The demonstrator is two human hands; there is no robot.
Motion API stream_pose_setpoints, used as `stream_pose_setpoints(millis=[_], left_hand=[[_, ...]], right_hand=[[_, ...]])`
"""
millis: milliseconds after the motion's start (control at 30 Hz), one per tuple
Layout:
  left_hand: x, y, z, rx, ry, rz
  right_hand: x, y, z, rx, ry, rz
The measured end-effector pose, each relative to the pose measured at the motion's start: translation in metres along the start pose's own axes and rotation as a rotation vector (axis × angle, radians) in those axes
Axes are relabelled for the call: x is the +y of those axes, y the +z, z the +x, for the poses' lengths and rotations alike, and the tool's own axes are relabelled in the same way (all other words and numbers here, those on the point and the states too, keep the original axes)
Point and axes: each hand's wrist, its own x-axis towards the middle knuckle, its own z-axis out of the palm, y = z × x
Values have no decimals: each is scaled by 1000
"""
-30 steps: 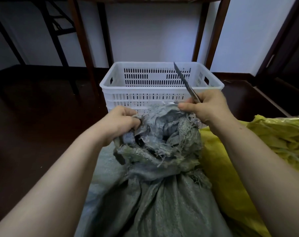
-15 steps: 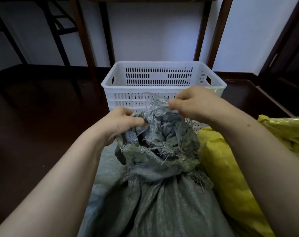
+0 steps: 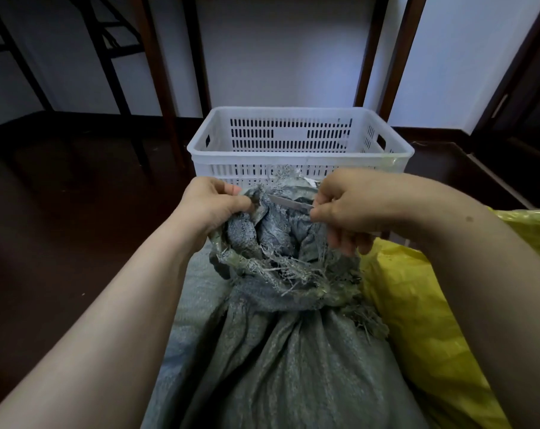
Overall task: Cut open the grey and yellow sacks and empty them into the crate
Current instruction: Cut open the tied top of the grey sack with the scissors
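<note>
Dark floor (image 3: 61, 243): white slotted plastic crate (image 3: 299, 162) just behind grey woven sack (image 3: 278, 351), yellow woven sack (image 3: 417, 320) beside it. Left grip (image 3: 214, 202) pinches the grey sack's frayed mouth; right grip (image 3: 349, 209) pinches a thin steel blade (image 3: 289, 203) across it.

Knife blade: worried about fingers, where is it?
Head view, centre: thin metal blade juts from the right hand toward the left hand, across the frayed mouth of the grey woven sack.

Head camera looks forward and down (close, wide-angle) onto the grey sack (image 3: 278, 351).
</note>
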Motion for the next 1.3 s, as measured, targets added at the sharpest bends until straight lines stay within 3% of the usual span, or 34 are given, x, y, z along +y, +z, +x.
stream_pose_setpoints(millis=[300, 667, 933, 1300], left_hand=[[7, 11, -2, 95, 177, 189], [8, 15, -3, 159, 279, 263], [8, 21, -7, 162, 456, 366], [7, 18, -7, 220, 439, 384]], right_hand=[[-9, 4, -5, 34, -4, 51], [-12, 5, -4, 99, 44, -27], [-17, 7, -4, 138, 55, -91], [-13, 5, -3, 103, 37, -32]])
